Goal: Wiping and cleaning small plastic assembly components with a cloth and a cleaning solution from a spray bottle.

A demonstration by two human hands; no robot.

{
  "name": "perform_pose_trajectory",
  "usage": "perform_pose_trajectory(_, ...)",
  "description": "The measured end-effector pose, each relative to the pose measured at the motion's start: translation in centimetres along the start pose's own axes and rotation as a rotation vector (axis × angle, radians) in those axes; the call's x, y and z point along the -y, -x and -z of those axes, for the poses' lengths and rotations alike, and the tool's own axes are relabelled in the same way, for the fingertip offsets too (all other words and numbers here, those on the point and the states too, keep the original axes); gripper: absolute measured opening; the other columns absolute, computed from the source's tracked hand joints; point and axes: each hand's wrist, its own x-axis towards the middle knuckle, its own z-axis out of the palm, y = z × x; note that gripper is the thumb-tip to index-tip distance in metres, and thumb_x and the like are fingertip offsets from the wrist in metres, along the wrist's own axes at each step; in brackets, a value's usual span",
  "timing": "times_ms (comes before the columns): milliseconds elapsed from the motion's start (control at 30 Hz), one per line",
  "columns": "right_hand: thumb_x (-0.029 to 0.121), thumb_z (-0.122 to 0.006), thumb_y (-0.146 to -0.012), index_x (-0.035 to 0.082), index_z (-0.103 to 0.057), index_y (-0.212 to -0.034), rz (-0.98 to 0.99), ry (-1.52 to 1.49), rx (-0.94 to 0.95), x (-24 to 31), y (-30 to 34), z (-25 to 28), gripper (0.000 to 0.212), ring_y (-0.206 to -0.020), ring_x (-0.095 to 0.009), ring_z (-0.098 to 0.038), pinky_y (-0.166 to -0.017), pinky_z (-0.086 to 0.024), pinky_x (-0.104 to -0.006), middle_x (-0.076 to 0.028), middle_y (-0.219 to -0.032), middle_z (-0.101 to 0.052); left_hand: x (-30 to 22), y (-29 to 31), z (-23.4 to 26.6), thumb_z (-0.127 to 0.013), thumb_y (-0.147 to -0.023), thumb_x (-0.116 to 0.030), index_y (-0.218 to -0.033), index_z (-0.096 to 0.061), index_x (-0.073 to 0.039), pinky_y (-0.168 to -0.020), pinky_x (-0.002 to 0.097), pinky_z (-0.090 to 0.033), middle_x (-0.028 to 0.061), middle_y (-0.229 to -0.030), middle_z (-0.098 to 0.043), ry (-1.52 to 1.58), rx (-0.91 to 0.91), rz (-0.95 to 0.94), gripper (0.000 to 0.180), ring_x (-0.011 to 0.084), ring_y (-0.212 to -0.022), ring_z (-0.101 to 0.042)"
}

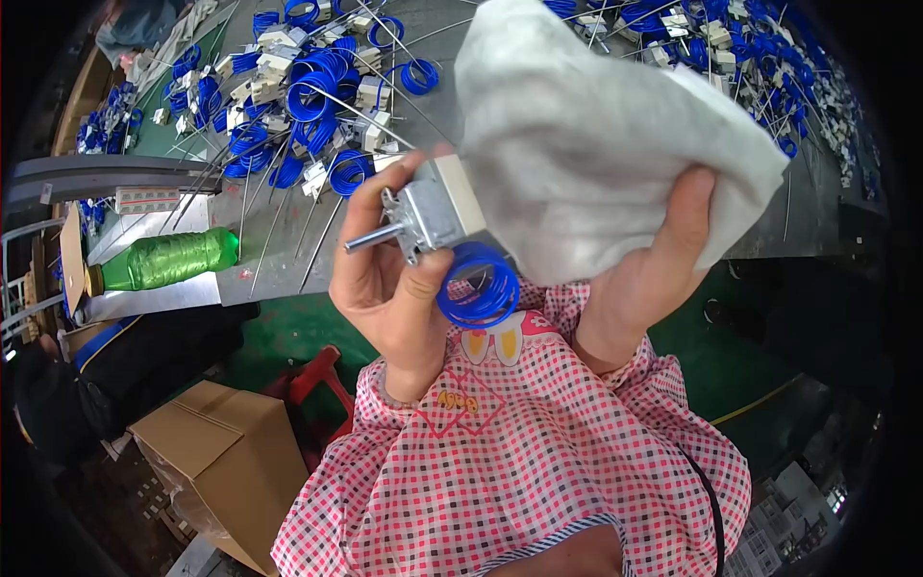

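My left hand (396,306) is closed on a capillary thermostat (435,210), gripping it by its edges between thumb and fingers. The thermostat has a metal front, a shaft pointing left and a cream-white body; its blue coiled tube (478,286) hangs below, beside my thumb. In my right hand (646,279) is a white cloth (586,144), with the thumb pressed on its near face and the other fingers hidden behind it. The cloth is raised over the bench, just right of the thermostat, and covers part of the bench behind it.
Many similar thermostats with blue coils (322,91) are heaped on the grey bench (274,252), with another heap (731,38) at the far right. A green bottle (173,260) lies on its side at the left. Below stand a cardboard box (226,462) and a red stool (325,389).
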Motion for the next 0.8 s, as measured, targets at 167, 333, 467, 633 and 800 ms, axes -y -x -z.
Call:
perform_pose_trajectory(167, 0.015, -0.059, -0.071, -0.005, -0.046, -0.107, 0.494, 0.612, 0.456, -1.1, 1.0, 1.0, 0.043, -0.097, -0.027, -0.051, -0.085, -0.038, -0.0353, -0.017, -0.105, -0.051, 0.2, 1.4, -0.4, -0.068, -0.068, -0.007, -0.112, -0.045, 0.008, -0.085, 0.0283, -0.037, 0.0122, -0.110, -0.046, -0.138, -0.043, -0.060, 0.051, 0.0194, -0.097, -0.049)
perform_pose_trajectory(333, 0.011, -0.070, -0.060, -0.008, -0.054, -0.093, 0.345, 0.514, 0.501, -0.7, 2.2, 1.2, 0.041, -0.082, -0.032, -0.059, -0.071, -0.046, -0.0346, -0.021, -0.091, -0.058, -0.3, 0.8, -0.5, -0.064, -0.069, 0.001, -0.111, -0.045, 0.008, -0.082, 0.0246, -0.039, 0.0114, -0.109, -0.048, -0.163, -0.186, 0.003, 0.047, 0.0142, -0.092, -0.051)
perform_pose_trajectory(467, 0.010, -0.059, -0.072, -0.007, -0.050, -0.103, 0.373, 0.280, 0.229, -0.6, 1.5, 1.8, 0.037, -0.087, -0.025, -0.057, -0.077, -0.044, -0.0305, -0.016, -0.098, -0.056, -0.4, -0.1, -0.1, -0.062, -0.072, -0.002, -0.116, -0.039, 0.009, -0.084, 0.0280, -0.040, 0.0180, -0.113, -0.048, -0.060, -0.076, 0.023, 0.050, 0.0186, -0.096, -0.051)
perform_pose_trajectory(633, 0.017, -0.052, -0.078, -0.005, -0.044, -0.111, 0.365, 0.453, 0.164, -0.9, 1.6, 0.6, 0.040, -0.099, -0.024, -0.049, -0.087, -0.036, -0.0340, -0.015, -0.109, -0.050, 0.2, 0.2, -0.6, -0.063, -0.071, -0.004, -0.114, -0.042, 0.009, -0.082, 0.0272, -0.040, 0.0168, -0.112, -0.049, 0.017, -0.031, -0.001, 0.049, 0.0178, -0.095, -0.052)
perform_pose_trajectory(800, 0.009, -0.067, -0.068, -0.006, -0.047, -0.110, 0.319, 0.602, 0.501, -0.4, 2.3, 2.0, 0.049, -0.103, -0.026, -0.050, -0.090, -0.035, -0.0336, -0.017, -0.107, -0.053, 0.1, -0.4, -0.4, -0.059, -0.074, -0.001, -0.114, -0.041, 0.007, -0.082, 0.0257, -0.040, 0.0148, -0.112, -0.048, -0.179, -0.124, 0.031, 0.045, 0.0164, -0.096, -0.050)
